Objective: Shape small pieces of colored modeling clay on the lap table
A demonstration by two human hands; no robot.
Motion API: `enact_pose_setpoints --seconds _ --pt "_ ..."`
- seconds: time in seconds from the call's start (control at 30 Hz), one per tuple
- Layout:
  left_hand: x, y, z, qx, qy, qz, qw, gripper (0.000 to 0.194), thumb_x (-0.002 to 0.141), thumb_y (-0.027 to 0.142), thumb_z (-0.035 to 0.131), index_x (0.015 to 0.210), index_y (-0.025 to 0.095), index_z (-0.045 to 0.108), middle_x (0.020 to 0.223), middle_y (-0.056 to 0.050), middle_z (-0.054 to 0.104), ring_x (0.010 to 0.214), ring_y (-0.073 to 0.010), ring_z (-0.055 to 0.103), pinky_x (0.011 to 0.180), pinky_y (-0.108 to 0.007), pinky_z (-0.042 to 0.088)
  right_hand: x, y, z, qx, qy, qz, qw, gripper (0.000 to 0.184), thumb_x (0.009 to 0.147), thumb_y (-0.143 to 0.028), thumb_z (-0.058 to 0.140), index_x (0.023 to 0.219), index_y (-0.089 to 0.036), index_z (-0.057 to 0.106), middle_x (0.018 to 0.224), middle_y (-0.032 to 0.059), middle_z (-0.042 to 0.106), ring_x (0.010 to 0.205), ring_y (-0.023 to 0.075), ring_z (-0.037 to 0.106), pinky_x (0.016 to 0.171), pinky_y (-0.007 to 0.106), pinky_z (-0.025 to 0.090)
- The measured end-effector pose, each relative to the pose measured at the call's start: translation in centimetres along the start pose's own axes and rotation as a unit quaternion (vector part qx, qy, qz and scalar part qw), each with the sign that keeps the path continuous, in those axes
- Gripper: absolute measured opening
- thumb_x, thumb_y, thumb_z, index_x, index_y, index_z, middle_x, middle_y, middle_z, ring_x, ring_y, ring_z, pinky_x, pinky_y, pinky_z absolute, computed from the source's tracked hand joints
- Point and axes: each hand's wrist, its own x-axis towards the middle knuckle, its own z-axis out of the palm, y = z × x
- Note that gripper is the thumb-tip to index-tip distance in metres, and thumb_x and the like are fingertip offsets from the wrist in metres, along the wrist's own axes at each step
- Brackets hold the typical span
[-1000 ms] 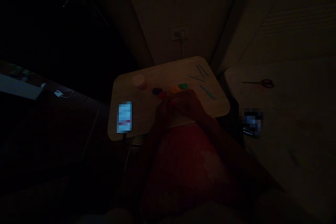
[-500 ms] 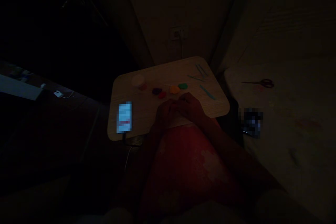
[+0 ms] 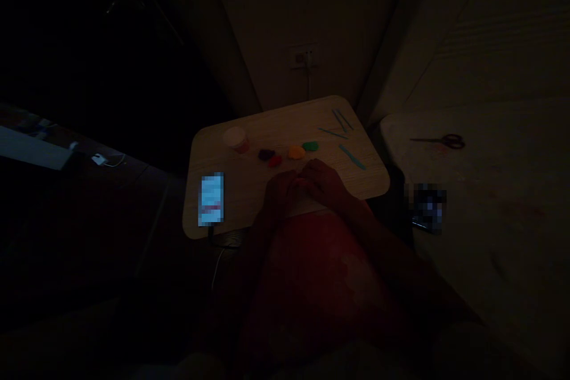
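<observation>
Both hands are meeting over the near edge of the small table, left hand (image 3: 280, 190) and right hand (image 3: 325, 183) sitting close together, fingers curling inward and downward. We're looking at their backs in very dim light, so we can't tell whether either one is grasping anything; whatever is lying under the fingers is staying hidden from us.

Just beyond the hands we're seeing four soft-looking lumps lying on the pale wood-grain table (image 3: 249, 190). Orange lump (image 3: 296, 153) is sitting ahead of the gap between the hands, green lump (image 3: 310, 146) just beside it on the right. Red lump (image 3: 275, 161) is lying nearest the left hand, purple lump (image 3: 266, 155) right beside it, a bit farther left and back.

Farther left, a pale-topped tub (image 3: 235, 136) is standing near the back edge. Phone (image 3: 211, 199) is glowing at the table's left end, screen pixelated. On the right we're getting a broad blue tool (image 3: 351, 157) lying slantwise, with three thin blue sticks (image 3: 333, 132) lying behind it near the far corner.

Off the table to the right, scissors (image 3: 439, 141) are resting on a pale surface (image 3: 485, 172), and a pixelated dark device (image 3: 428, 209) is lying nearer us.
</observation>
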Motion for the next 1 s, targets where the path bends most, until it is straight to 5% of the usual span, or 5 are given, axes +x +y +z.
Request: enact_pose_setpoints --seconds 0.4,0.67,0.83,1.0 --pt "0.0 -0.1 0.1 0.050 -0.012 0.042 0.998 0.053 0.108 0.054 0.032 0.097 0.017 0.067 0.090 -0.009 0.072 0.082 -0.0221 0.066 0.078 -0.035 0.050 0.1 -0.2 -0.4 0.051 0.000 0.025 0.998 0.036 0.107 -0.045 0.044 0.091 -0.021 0.065 0.088 0.0072 0.061 0.086 0.0229 0.056 0.078 0.038 0.045" --pt "-0.2 -1.1 0.3 0.113 -0.052 0.053 0.991 0.046 0.105 0.053 0.044 0.102 0.017 0.073 0.096 -0.011 0.074 0.089 -0.0246 0.068 0.086 -0.038 0.052 0.2 0.2 -0.1 0.087 -0.016 0.047 0.995 0.041 0.105 -0.050 0.046 0.087 -0.021 0.068 0.085 0.0063 0.065 0.081 0.0206 0.058 0.076 0.035 0.044" --pt "-0.1 -0.7 0.4 0.111 -0.044 0.049 0.992 0.050 0.095 0.064 0.059 0.107 0.016 0.067 0.093 -0.010 0.071 0.087 -0.0258 0.067 0.080 -0.037 0.051 0.1 0.3 -0.1 0.076 -0.013 0.047 0.996 0.034 0.103 -0.046 0.053 0.087 -0.020 0.071 0.084 0.0062 0.066 0.081 0.0200 0.060 0.075 0.033 0.046" --pt "0.1 -0.2 0.3 0.107 -0.052 0.034 0.992 0.041 0.096 0.058 0.061 0.105 0.018 0.062 0.093 -0.008 0.068 0.086 -0.0245 0.066 0.079 -0.036 0.051 0.1 0.6 0.1 0.061 -0.011 0.056 0.996 0.036 0.105 -0.042 0.048 0.086 -0.020 0.070 0.081 0.0056 0.066 0.078 0.0193 0.060 0.074 0.033 0.046"
